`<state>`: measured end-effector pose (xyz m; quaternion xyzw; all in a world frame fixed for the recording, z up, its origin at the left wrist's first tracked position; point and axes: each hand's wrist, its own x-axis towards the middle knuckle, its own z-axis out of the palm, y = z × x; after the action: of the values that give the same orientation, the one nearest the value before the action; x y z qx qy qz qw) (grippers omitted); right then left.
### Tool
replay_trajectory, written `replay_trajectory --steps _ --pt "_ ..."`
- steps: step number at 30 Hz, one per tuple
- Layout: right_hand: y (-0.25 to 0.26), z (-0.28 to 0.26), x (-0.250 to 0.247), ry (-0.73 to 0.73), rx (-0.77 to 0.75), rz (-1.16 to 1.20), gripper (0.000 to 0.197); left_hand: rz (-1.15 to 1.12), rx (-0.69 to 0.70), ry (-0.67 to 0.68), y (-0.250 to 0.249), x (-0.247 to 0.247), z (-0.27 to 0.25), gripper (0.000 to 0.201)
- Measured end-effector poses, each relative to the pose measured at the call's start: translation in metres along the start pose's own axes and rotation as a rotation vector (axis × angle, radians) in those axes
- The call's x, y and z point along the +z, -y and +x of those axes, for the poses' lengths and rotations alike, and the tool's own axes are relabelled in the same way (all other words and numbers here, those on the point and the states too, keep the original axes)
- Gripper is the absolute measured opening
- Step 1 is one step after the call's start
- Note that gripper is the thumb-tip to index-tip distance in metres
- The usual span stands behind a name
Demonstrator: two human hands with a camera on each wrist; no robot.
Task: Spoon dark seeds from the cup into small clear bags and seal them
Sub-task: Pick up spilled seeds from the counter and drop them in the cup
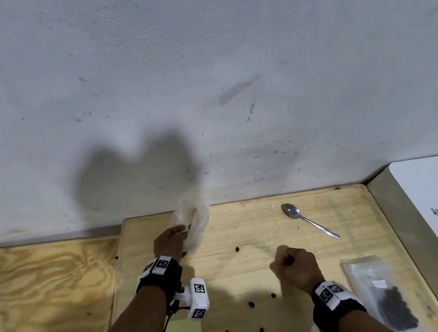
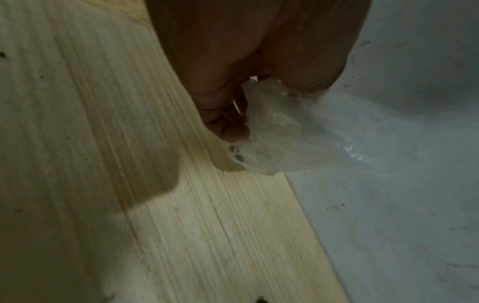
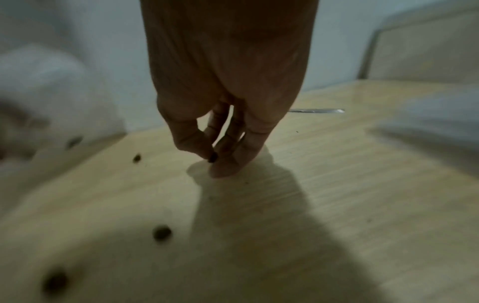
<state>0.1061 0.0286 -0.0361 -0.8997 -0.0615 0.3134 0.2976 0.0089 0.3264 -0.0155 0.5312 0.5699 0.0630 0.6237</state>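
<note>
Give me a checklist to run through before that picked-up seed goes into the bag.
1. Seed pinched in right hand fingers: ok.
2. Clear bag held by left hand: ok.
3. Bag mouth open toward the right hand: cannot tell.
4. Path across the table between the hands free: ok.
5. Stray seeds all gathered: not ok, several lie loose.
6. Spoon out of the way: ok, lying to the right.

- No readable text, brand or number is found.
- Square black-and-white coded markers (image 1: 161, 264) are borne on the wrist bands; nothing legible.
- A white label (image 1: 379, 284) on the filled bag: blank or too small.
</note>
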Motion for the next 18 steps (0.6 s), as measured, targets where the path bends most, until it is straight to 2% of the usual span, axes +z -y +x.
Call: replay_trajectory --steps 1,4,7,10,13,15,17,18 --pt "0.004 0.000 -0.003 0.030 0.028 0.232 0.008 -0.009 -0.003 0.002 0.000 -0.001 0.001 0.018" --pt "0.019 0.005 -0.009 0.115 0.172 0.779 0.028 -0.033 -0.013 0.001 0.000 -0.002 0.004 0.019" --pt "0.041 0.013 -0.010 0.209 0.309 1.030 0.021 -0.074 -0.028 -0.007 0.002 -0.003 0.006 0.016" --pt "0.059 0.021 -0.002 0.206 0.312 0.916 0.016 -0.121 -0.039 0.006 0.005 -0.002 0.008 0.015" --pt "0.073 0.027 0.010 0.155 0.057 0.458 0.039 -0.131 -0.055 0.009 0.007 -0.001 0.011 0.011" --pt "0.080 0.028 0.024 0.126 -0.142 0.107 0.036 -0.124 -0.058 0.009 0.009 -0.001 0.014 0.011" --pt "0.075 0.032 0.040 0.113 -0.274 0.046 0.026 -0.115 -0.061 0.001 0.009 -0.002 0.014 0.010" --pt "0.071 0.035 0.047 0.123 -0.282 0.059 0.021 -0.109 -0.058 0.000 0.009 -0.002 0.014 0.010"
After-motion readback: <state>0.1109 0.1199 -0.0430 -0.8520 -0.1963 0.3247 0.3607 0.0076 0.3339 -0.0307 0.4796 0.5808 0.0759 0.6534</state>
